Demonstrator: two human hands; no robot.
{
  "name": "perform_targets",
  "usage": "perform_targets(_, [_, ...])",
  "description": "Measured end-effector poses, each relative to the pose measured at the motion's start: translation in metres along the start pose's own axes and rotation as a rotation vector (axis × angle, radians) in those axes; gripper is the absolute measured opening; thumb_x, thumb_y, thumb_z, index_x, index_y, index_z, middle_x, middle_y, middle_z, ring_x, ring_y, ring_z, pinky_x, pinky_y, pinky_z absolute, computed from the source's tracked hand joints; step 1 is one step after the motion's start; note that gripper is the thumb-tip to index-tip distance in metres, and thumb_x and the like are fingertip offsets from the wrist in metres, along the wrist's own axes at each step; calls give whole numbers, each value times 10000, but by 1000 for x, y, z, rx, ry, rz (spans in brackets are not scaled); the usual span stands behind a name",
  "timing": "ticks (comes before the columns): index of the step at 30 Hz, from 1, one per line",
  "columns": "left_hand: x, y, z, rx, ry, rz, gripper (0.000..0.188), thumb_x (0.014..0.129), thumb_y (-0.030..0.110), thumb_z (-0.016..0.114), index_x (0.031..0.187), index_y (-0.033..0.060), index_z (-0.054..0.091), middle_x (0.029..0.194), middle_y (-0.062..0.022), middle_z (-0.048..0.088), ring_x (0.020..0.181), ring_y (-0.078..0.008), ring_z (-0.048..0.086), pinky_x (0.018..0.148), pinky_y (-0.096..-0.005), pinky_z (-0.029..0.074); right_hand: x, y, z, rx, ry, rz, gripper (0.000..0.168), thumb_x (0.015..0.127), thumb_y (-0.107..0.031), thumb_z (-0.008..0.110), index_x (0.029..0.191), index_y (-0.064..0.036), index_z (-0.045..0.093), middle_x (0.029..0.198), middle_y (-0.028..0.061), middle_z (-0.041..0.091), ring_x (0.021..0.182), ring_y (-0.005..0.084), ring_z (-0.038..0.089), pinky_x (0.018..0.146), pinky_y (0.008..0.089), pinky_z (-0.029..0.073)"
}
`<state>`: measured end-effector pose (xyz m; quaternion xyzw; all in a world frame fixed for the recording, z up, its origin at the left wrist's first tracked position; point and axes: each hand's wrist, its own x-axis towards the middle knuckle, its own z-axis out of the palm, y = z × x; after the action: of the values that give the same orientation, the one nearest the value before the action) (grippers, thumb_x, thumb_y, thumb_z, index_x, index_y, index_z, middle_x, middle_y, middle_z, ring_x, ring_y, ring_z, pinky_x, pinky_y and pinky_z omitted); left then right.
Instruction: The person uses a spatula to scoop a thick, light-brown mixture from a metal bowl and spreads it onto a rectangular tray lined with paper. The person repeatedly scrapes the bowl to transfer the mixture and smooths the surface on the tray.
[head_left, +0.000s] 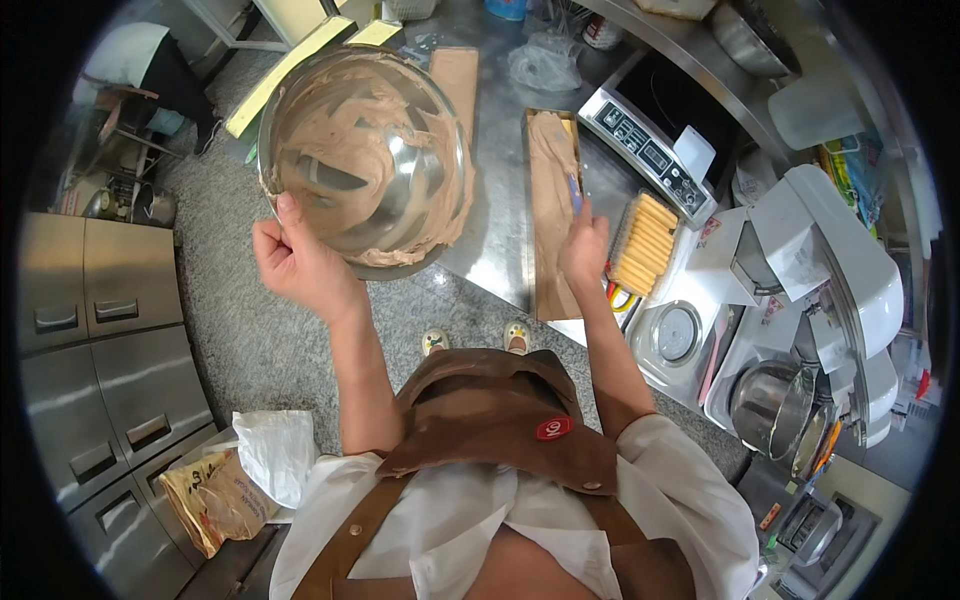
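Observation:
My left hand (315, 270) grips the near rim of a large stainless steel mixing bowl (403, 214), thumb on the inside. Light brown cream (352, 142) coats the bowl's walls, and the bowl is tilted so its inside faces me. In my right hand (586, 247) is a spatula with a purple handle (575, 193); its head lies in brown cream. That cream (549, 247) fills a long narrow rectangular mould (529, 195) on the steel counter. Behind the bowl, a second long form (454, 82) with a smooth brown top is partly hidden.
Right of the mould lie a plastic tray of ladyfinger biscuits (646, 244) and yellow-handled scissors (622, 298). An induction cooker (649, 150) stands behind them. Farther right are a white lidded container (664, 337), a pink spatula (712, 360) and a steel bowl (765, 409). Steel drawers (97, 315) line the left.

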<state>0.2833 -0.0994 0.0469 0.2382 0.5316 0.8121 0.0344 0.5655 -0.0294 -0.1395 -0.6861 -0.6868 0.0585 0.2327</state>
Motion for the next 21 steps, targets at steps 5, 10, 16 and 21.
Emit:
perform_targets(5, [20,-9,-23,30,-32,-42,441,976,180,629,659,119,327,655,42,432,642,-39,369,594,-202,370,-29,-13,-11,26,34,24,442,896,15,475,1335,64,501,915,250,552,842,402,578,739,457,465])
perform_targets(10, [37,-7,-29,26,-49,-78,468,963,179,650,649,116,309,634,68,343,621,-35,287,544,-195,275,-9,-41,13,30,19,28,467,886,12,508,1348,75,482,925,253,544,861,410,573,757,452,470])
perform_targets(16, [54,-16,-39,7,-106,-91,475,964,189,651,651,123,300,638,74,317,623,-34,274,546,-189,259,-8,-42,6,-100,16,-9,511,838,37,529,1345,78,481,953,236,533,908,397,558,771,453,473])
perform_targets(21, [55,-17,-36,-18,-131,-112,480,968,187,644,652,126,289,638,74,312,624,-35,273,548,-189,257,-8,-22,10,-202,87,-3,518,813,48,534,1331,51,506,931,212,531,860,372,551,749,452,470])
